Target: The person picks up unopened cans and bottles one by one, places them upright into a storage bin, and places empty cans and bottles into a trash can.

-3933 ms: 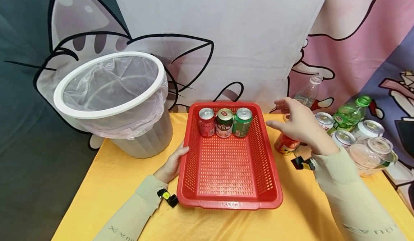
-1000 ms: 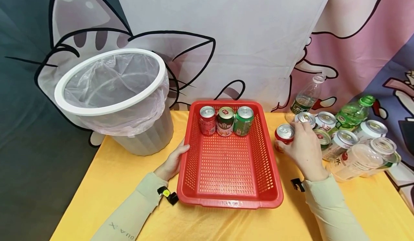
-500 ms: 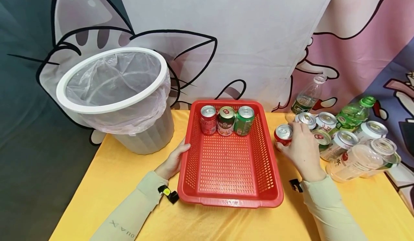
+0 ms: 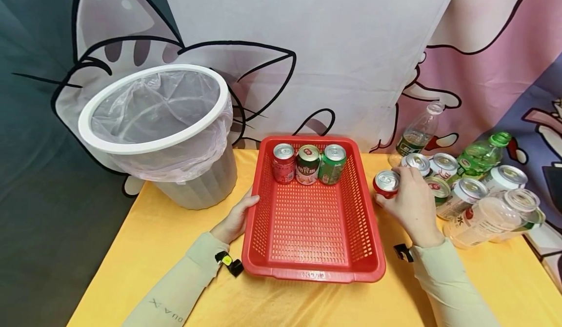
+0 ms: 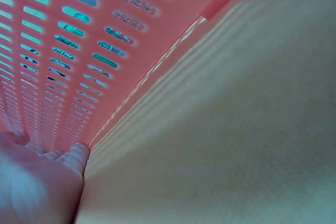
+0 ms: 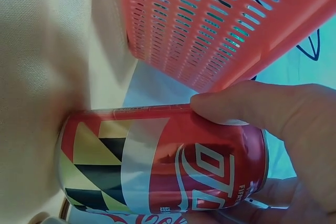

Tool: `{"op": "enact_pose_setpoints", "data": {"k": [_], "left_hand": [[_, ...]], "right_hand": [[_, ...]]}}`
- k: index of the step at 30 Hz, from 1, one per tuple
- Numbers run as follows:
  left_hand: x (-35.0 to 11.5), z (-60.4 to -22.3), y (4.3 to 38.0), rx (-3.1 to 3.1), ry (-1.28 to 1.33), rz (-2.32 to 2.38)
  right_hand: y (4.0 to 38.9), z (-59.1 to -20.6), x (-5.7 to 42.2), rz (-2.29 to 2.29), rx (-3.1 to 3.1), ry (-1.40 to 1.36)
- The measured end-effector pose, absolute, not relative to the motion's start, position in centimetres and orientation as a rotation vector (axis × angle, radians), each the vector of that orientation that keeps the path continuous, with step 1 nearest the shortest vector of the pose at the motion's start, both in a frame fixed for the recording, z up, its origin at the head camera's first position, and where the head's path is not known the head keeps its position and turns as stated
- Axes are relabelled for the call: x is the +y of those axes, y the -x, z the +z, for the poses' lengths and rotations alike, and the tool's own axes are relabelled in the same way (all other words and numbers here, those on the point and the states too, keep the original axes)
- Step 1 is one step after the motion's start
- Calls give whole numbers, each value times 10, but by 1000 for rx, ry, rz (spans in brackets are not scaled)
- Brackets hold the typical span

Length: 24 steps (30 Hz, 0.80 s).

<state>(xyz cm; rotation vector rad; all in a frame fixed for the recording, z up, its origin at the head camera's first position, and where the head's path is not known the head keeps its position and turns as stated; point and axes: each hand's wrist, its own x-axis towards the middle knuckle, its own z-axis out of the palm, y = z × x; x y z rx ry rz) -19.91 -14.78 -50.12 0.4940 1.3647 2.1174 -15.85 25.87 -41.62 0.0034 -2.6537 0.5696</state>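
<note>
In the head view, my right hand [image 4: 412, 205] grips a red cola can [image 4: 386, 183], thumb on the near side and fingers round the far side. The right wrist view shows the can [image 6: 163, 161] close up, its printed side toward the camera and its base by the yellow cloth. My left hand [image 4: 236, 219] holds the left side of the red plastic basket [image 4: 313, 275], thumb at the rim and the other fingers largely hidden below it. Inside, along the far end, stand a red can [image 4: 284, 166], a dark green can [image 4: 307, 167] and a green can [image 4: 332, 166].
Several drink cans [image 4: 467, 193] and bottles crowd the right side, including a green bottle [image 4: 480, 156], a clear bottle [image 4: 417, 134] and a peach-tinted bottle [image 4: 487, 219]. A bin with a plastic liner [image 4: 193, 185] stands at back left. A printed cloth [image 4: 316, 83] hangs behind.
My right hand was raised with spread fingers above the cola can; it has come down and taken hold of it. The left hand stays at the basket.
</note>
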Motion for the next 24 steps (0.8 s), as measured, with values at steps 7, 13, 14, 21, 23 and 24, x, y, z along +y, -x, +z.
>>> {"op": "enact_pose_setpoints", "data": {"k": [7,13,14,21,23,24], "left_hand": [[-147,-501,198,1362,-472,2127],[-147,-502,199,1364,-480,2132],[-147,-502,200,1369,-479,2127],[-148,-502,200,1402,-452,2115],[-147,-501,199,1401,-447,2117],[-148,-501,199,1402,-447,2118]], "right_hand": [[157,-410,259,547,-2652,-9],[154,-400,259,533,-2602,8],[153,-399,259,525,-2594,9],[150,-390,259,519,-2562,4],[149,-386,259,531,-2560,4],[148,-384,258,535,-2559,6]]}}
